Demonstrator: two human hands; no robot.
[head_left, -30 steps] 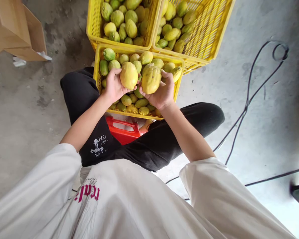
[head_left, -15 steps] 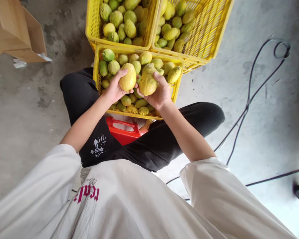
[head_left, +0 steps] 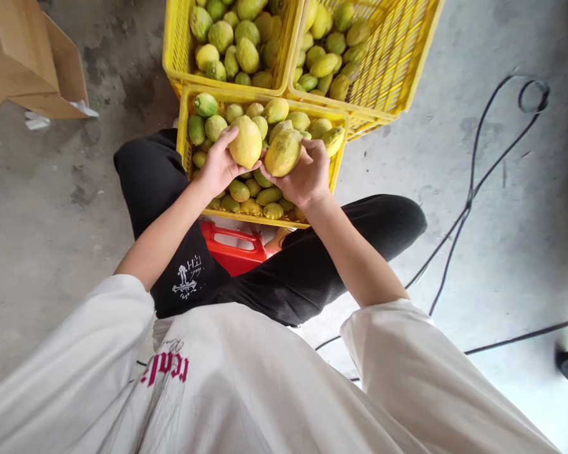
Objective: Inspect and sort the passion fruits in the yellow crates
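Note:
My left hand is closed around a pale yellow papaya, thumb along its left side and fingers beneath. In my right hand rests another papaya, yellow-green with darker marks, lying tilted on the fingers with the thumb side partly behind it. The two fruits are side by side, close together, above the near yellow crate. That crate holds many green and yellow papayas. Both hands hide part of the fruit in the middle of it.
Two more yellow crates of papayas, a left one and a right one, stand beyond. A red plastic stool or container sits between my legs. A cardboard box lies at the left; a black cable loops on the right floor.
The papaya in my right hand has turned, showing a different side and tilt. The one in my left hand has shifted slightly up and right. The crates have not moved.

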